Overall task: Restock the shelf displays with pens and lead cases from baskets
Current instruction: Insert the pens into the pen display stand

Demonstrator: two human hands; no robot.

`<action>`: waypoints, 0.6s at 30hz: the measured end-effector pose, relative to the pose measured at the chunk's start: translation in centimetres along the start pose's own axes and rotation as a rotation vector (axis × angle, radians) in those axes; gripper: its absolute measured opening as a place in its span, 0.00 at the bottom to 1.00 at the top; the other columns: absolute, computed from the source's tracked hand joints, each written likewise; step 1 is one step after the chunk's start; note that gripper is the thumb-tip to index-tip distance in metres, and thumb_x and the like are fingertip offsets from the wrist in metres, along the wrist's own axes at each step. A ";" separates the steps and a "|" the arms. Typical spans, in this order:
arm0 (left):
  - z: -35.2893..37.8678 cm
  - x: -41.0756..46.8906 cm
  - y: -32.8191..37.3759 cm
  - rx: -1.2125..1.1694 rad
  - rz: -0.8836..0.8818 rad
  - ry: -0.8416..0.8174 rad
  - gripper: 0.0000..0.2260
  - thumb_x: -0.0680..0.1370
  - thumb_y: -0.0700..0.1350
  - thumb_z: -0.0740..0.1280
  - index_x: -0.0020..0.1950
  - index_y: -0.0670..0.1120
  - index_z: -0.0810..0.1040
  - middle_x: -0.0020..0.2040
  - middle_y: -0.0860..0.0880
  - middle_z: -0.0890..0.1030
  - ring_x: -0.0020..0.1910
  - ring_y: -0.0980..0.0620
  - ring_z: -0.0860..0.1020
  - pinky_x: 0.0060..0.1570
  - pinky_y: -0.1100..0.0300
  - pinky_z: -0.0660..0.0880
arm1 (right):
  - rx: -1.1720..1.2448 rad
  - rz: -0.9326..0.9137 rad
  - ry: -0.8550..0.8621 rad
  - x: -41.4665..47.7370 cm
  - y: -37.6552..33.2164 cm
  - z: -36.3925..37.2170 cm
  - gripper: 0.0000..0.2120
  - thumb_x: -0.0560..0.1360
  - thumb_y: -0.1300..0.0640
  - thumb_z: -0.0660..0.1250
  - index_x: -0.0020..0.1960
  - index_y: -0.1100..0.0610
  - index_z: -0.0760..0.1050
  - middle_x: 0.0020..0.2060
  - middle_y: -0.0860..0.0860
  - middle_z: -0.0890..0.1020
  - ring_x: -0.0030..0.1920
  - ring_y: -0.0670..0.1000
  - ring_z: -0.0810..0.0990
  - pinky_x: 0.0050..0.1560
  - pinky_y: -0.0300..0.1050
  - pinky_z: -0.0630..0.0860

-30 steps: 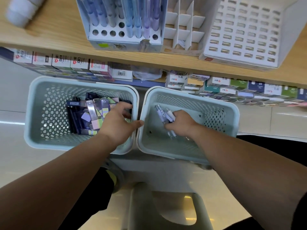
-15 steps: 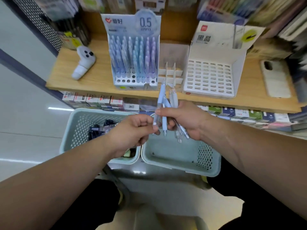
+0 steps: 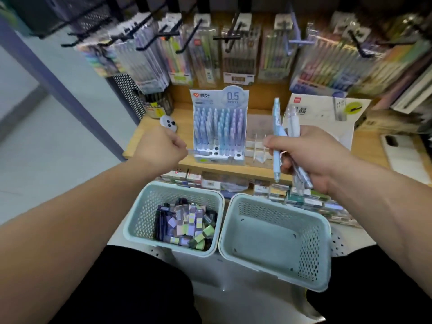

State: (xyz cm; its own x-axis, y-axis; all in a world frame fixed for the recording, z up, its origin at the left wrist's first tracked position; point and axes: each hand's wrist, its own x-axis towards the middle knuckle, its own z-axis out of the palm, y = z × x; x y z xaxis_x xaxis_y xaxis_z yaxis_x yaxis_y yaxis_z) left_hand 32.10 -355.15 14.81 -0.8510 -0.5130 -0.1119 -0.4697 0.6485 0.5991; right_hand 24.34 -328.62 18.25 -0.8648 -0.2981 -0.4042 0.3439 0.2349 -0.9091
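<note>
One pale pen (image 3: 194, 151) pinched in curled left hand (image 3: 161, 148), long axis lying level, free end pointing right at pen rack (image 3: 219, 98) on shelf (image 3: 149, 136). Just beyond that end, open holes (image 3: 216, 152) in rack's front row; left hand nearer them. Further right, right hand (image 3: 304, 157) wrapped round several more pens (image 3: 277, 136), held upright, tips down. Below, lead cases (image 3: 184, 220) heaped in left basket (image 3: 140, 220), right basket (image 3: 275, 235) touching beside. Likely next: tipping pen upright over a hole.

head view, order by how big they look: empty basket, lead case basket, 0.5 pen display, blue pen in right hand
1. empty basket
2. lead case basket (close; nearness may favour the empty one)
3. 0.5 pen display
4. blue pen
</note>
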 end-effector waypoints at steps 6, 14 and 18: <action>1.4 3.8 -1.2 0.196 0.144 0.058 0.08 0.76 0.40 0.69 0.52 0.43 0.86 0.45 0.48 0.84 0.43 0.46 0.81 0.46 0.55 0.78 | 0.067 -0.043 -0.004 1.1 -1.7 0.3 0.08 0.74 0.59 0.75 0.43 0.60 0.76 0.26 0.51 0.76 0.23 0.47 0.68 0.24 0.39 0.69; 1.2 7.3 -1.6 0.178 0.278 0.076 0.06 0.75 0.40 0.70 0.48 0.43 0.87 0.45 0.46 0.85 0.41 0.50 0.79 0.46 0.57 0.76 | 0.022 -0.047 -0.052 3.3 -2.7 1.0 0.07 0.75 0.57 0.75 0.43 0.57 0.78 0.28 0.50 0.78 0.24 0.46 0.70 0.24 0.38 0.70; 0.7 8.6 -1.2 0.144 0.206 -0.006 0.05 0.76 0.40 0.70 0.45 0.43 0.86 0.39 0.48 0.83 0.33 0.53 0.77 0.40 0.59 0.75 | -0.016 -0.018 -0.042 4.5 -2.3 1.3 0.08 0.74 0.56 0.75 0.43 0.58 0.78 0.31 0.53 0.77 0.24 0.47 0.70 0.24 0.38 0.70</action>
State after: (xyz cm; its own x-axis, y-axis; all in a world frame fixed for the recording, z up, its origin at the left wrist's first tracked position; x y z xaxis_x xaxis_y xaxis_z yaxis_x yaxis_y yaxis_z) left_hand 25.20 -359.93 12.60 -0.9333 -0.3592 -0.0041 -0.3148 0.8125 0.4906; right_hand 20.16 -331.72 18.34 -0.8544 -0.3409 -0.3923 0.3225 0.2441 -0.9145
